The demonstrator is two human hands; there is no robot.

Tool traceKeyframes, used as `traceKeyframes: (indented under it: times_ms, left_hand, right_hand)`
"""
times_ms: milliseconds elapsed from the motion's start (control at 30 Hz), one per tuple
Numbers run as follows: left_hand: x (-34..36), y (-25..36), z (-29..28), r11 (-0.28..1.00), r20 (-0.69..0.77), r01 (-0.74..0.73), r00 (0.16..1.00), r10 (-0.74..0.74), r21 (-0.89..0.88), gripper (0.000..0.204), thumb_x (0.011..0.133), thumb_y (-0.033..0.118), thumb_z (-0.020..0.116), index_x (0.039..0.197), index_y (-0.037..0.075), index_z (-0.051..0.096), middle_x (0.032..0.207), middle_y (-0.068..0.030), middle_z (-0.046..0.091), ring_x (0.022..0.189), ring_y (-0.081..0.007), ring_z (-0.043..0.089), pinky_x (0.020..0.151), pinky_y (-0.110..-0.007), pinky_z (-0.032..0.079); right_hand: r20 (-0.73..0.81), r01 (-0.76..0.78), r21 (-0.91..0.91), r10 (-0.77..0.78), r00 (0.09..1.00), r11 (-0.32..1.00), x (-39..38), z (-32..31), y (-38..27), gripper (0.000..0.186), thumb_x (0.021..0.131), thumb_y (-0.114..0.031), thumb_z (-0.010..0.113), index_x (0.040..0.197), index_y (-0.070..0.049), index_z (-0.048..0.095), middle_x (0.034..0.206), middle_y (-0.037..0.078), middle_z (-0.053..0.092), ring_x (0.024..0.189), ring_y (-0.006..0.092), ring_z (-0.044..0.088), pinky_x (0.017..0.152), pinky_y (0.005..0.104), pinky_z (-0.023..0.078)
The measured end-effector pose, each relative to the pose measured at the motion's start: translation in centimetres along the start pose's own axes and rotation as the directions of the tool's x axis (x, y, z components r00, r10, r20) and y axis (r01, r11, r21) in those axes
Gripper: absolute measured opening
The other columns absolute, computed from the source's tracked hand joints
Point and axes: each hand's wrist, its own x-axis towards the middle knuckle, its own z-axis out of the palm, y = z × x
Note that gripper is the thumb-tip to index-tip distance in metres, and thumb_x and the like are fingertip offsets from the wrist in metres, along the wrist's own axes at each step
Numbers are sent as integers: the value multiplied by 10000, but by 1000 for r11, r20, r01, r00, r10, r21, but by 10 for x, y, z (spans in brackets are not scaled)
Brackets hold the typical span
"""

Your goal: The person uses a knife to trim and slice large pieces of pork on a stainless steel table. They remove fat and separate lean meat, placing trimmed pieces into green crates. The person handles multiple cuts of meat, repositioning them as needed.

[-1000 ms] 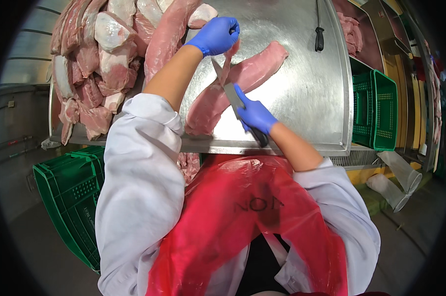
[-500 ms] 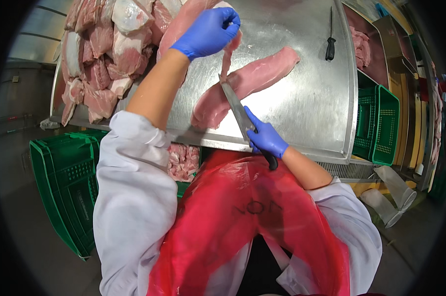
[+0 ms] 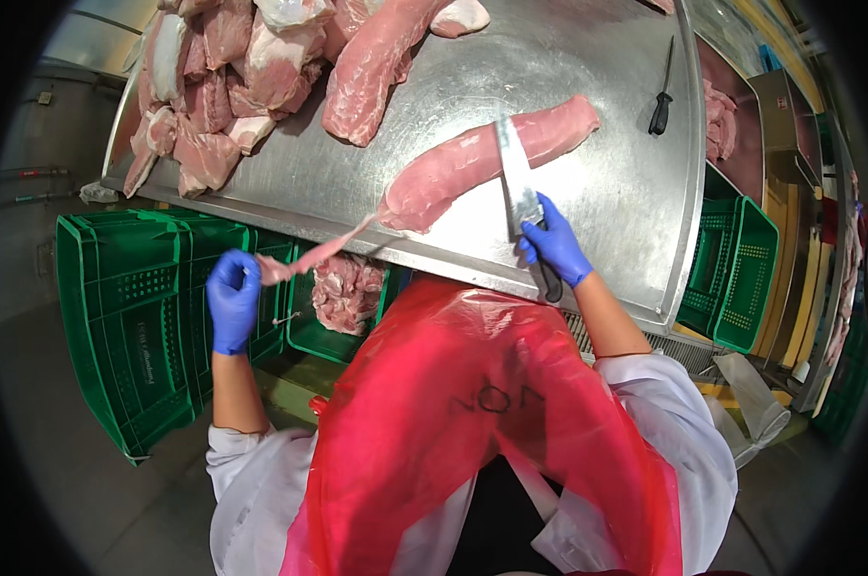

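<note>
In a blue glove, my left hand (image 3: pixel 232 300) is closed on one end of a thin strip of meat (image 3: pixel 311 257), left of the table's front edge. The strip stretches up to the right, its far tip at the near end of a long pink loin (image 3: pixel 453 168). My gloved right hand (image 3: pixel 556 246) grips a knife (image 3: pixel 518 178) by its black handle, the blade pointing away and lying over or just above the loin. Which of the two, I cannot tell. A second loin (image 3: pixel 376 72) rests farther back on the steel table (image 3: pixel 626 192).
Large meat cuts (image 3: pixel 227 86) are piled at the table's back left. A sharpening steel (image 3: pixel 662 101) lies at the right. Below the front edge, a green crate (image 3: pixel 323 344) holds meat pieces (image 3: pixel 345 293). Other green crates stand left (image 3: pixel 131 331) and right (image 3: pixel 749 274).
My left hand has swung from above the table down to the left, pulling the meat strip with it. The knife has turned more upright and shifted right over the loin.
</note>
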Motion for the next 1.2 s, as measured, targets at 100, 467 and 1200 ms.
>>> traceKeyframes:
  times_ms: [100,467,1200]
  left_hand:
    - [-28,-114,-15,671,125,42,972,-198,740,242,822,120,740,993,0,617,882,-168,664,820,-359,667,749,-409,539]
    - [112,-109,296,722,363,-371,915,176,585,627,748,414,795,1227,82,563,1289,-238,522,1127,-416,533,931,-520,447]
    - [186,-39,383,602,468,-312,876,-119,735,648,823,187,695,1427,86,485,1370,-207,501,1112,-394,586,899,-535,532]
  right_hand:
    - [-65,98,-249,-117,991,964,25,-18,-32,810,970,-40,557,1664,-220,182,827,105,688,626,144,657,552,315,549]
    - [-197,9,-858,-346,917,513,130,-34,-64,804,971,-136,470,1653,-361,108,865,282,699,746,451,693,677,546,519]
    - [-155,-120,-885,-41,987,450,-12,-38,-14,823,951,-126,491,1654,-318,108,869,287,698,773,482,672,758,580,530]
